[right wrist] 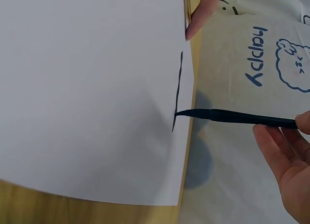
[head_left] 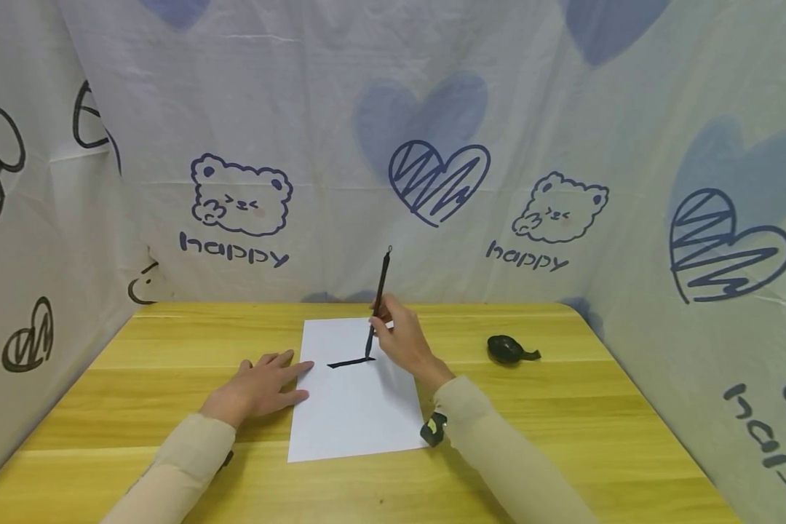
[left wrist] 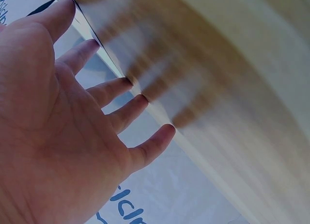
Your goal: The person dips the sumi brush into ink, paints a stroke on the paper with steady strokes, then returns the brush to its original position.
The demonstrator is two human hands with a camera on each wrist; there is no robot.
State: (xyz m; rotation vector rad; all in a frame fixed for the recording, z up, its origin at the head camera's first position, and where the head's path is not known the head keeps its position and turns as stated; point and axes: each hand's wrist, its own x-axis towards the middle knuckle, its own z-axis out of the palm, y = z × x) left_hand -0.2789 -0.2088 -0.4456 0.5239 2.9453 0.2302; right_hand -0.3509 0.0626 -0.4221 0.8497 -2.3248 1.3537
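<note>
My right hand point(head_left: 399, 338) pinches a dark writing brush point(head_left: 381, 280) between thumb and fingertips, the handle nearly upright. The brush's tip touches the right end of a black horizontal stroke point(head_left: 350, 362) on a white sheet of paper point(head_left: 354, 422). In the right wrist view the brush tip point(right wrist: 186, 112) meets that stroke near one end. With fingers spread, my left hand point(head_left: 258, 389) rests at the paper's left edge, thumb and index finger on the sheet. The left wrist view shows its fingertips point(left wrist: 167, 131) touching the tabletop.
A small black dish with a short handle point(head_left: 506, 350) sits on the wooden table point(head_left: 563, 429), right of the paper. Behind and at both sides hangs a pale curtain point(head_left: 334, 182) printed with hearts and bears. A dark wrist device point(head_left: 434, 429) sits at the right cuff.
</note>
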